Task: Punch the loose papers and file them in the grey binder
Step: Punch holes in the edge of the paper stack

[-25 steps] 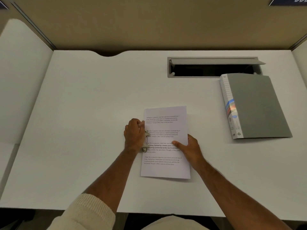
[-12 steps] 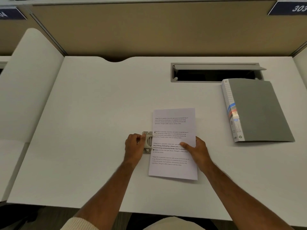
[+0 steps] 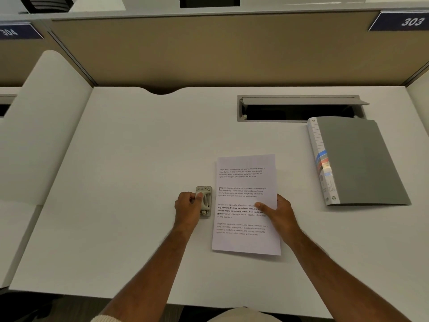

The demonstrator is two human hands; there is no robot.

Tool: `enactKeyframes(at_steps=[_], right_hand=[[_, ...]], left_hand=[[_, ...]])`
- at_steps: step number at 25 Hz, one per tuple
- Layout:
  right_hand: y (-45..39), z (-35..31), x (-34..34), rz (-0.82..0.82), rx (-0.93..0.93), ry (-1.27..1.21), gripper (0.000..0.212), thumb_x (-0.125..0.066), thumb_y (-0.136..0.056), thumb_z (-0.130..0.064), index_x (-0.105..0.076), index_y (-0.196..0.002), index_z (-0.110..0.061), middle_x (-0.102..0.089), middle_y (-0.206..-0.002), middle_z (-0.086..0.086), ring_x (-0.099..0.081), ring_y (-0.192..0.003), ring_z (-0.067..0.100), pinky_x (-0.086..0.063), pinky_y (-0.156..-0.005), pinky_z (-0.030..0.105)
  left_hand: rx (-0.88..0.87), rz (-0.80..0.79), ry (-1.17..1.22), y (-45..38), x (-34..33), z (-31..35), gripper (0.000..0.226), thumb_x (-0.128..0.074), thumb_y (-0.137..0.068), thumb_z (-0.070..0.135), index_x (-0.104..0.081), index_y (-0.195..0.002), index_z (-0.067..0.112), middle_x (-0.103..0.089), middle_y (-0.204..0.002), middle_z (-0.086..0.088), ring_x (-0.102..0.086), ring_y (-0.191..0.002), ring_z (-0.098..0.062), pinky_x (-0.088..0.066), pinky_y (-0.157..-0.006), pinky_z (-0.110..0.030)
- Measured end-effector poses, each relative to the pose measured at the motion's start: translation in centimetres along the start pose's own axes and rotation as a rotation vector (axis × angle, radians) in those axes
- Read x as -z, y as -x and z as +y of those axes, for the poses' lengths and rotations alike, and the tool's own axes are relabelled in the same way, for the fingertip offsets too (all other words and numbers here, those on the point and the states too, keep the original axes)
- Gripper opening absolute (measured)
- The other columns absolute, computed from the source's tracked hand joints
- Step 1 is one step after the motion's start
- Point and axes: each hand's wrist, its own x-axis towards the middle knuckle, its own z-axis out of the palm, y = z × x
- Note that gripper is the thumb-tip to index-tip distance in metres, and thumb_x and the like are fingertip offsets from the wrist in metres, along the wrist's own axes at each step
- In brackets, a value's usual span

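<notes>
L hand point(image 3: 186, 206) grips the hole punch point(image 3: 204, 201), just left of the printed sheets point(image 3: 246, 203). R hand point(image 3: 279, 211) pinches the sheets' right edge. Grey binder point(image 3: 357, 161) shut, well apart.

Left hand point(image 3: 188, 206) lay knuckles-up with fingers curled and thumb forward in a grip, right hand point(image 3: 279, 211) pinched with thumb on top, both bare forearms reaching forward from below.

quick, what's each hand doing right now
Left hand: grips the hole punch.
Right hand: holds the papers at their right edge, thumb on top.
</notes>
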Motion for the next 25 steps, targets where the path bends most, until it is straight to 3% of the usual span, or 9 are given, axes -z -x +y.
enactKeyframes(at_steps=[4,7,10,15,22,25], right_hand=[[-1.0,-0.5,0.3,0.0,0.002,0.003,0.041,-0.081,-0.085,-0.029,-0.064,-0.122,-0.027,-0.075,-0.11,-0.009,-0.075,-0.09,0.011,-0.063,-0.077,0.03],[-1.9,-0.9,0.5,-0.003,0.0,0.002,0.042,-0.081,-0.085,-0.031,-0.063,-0.122,-0.028,-0.074,-0.111,-0.009,-0.075,-0.09,0.011,-0.062,-0.076,0.029],[-2.9,-1.3,0.6,0.0,-0.002,-0.005,0.042,-0.082,-0.084,-0.032,-0.063,-0.121,-0.029,-0.075,-0.112,-0.008,-0.075,-0.091,0.011,-0.063,-0.078,0.031],[-4.9,-2.3,0.4,-0.001,-0.004,-0.038,0.042,-0.082,-0.084,-0.03,-0.064,-0.122,-0.029,-0.075,-0.112,-0.01,-0.075,-0.094,0.009,-0.063,-0.082,0.033],[-8.5,-3.9,0.0,-0.008,0.006,-0.036,0.045,-0.082,-0.084,-0.03,-0.065,-0.125,-0.025,-0.076,-0.113,-0.01,-0.074,-0.097,0.008,-0.061,-0.084,0.031],[-9.6,-4.3,-0.1,-0.022,-0.002,-0.041,0.043,-0.082,-0.084,-0.03,-0.066,-0.123,-0.025,-0.076,-0.112,-0.009,-0.075,-0.096,0.009,-0.062,-0.085,0.033]], left_hand=[[0.011,0.004,0.049,-1.8,-0.1,1.5,0.024,-0.062,-0.1,0.035,-0.063,-0.09,0.013,-0.068,-0.102,-0.011,-0.064,-0.079,-0.014,-0.046,-0.057,-0.018],[0.01,0.0,0.081,-3.1,-0.3,4.3,0.031,-0.06,-0.102,0.032,-0.063,-0.091,0.003,-0.066,-0.086,-0.005,-0.06,-0.07,-0.012,-0.045,-0.053,-0.019],[-0.049,0.002,0.095,-4.8,-0.7,7.5,0.03,-0.06,-0.102,0.028,-0.062,-0.081,0.007,-0.062,-0.074,-0.003,-0.057,-0.063,-0.012,-0.044,-0.052,-0.022],[-0.103,0.02,0.108,-9.2,-1.7,12.0,0.029,-0.061,-0.1,0.028,-0.065,-0.081,0.006,-0.062,-0.074,-0.002,-0.058,-0.064,-0.014,-0.048,-0.06,-0.028],[-0.172,0.031,0.05,-16.5,-3.7,18.4,0.027,-0.06,-0.101,0.025,-0.065,-0.081,0.009,-0.057,-0.07,0.0,-0.05,-0.057,-0.006,-0.041,-0.05,-0.021],[-0.187,0.005,0.011,-19.6,-4.8,20.4,0.027,-0.059,-0.102,0.025,-0.066,-0.083,0.007,-0.058,-0.069,0.001,-0.054,-0.057,-0.005,-0.038,-0.04,-0.009]])
